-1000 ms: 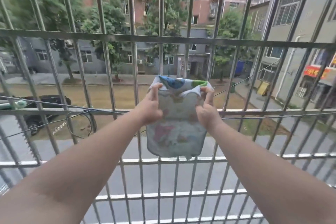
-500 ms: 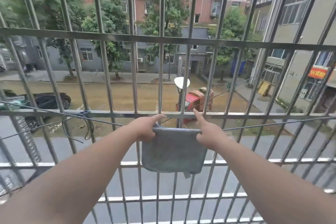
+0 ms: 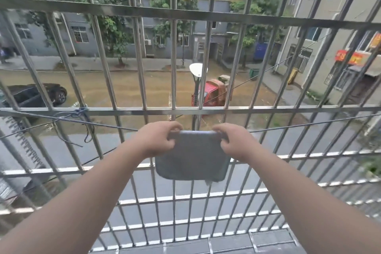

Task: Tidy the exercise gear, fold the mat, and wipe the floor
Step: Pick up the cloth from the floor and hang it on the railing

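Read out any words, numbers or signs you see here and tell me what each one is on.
No text here can be read.
Red and yellow signs on the building at right: characters too blurred to read.
Orange sign higher on that building: blurred, unreadable.
Grey cloth held on the line by both hands: no print visible on this side.
Red vehicle and dark car: no legible plates or marks.

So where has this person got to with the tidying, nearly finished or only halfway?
Probably near the end, though that is a guess. In hand: the left hand and the right hand each pinch a top corner of a grey square cloth, which hangs folded over a thin wire line at the steel window bars. The exercise gear, mat and floor are out of view, so those steps cannot be checked here.
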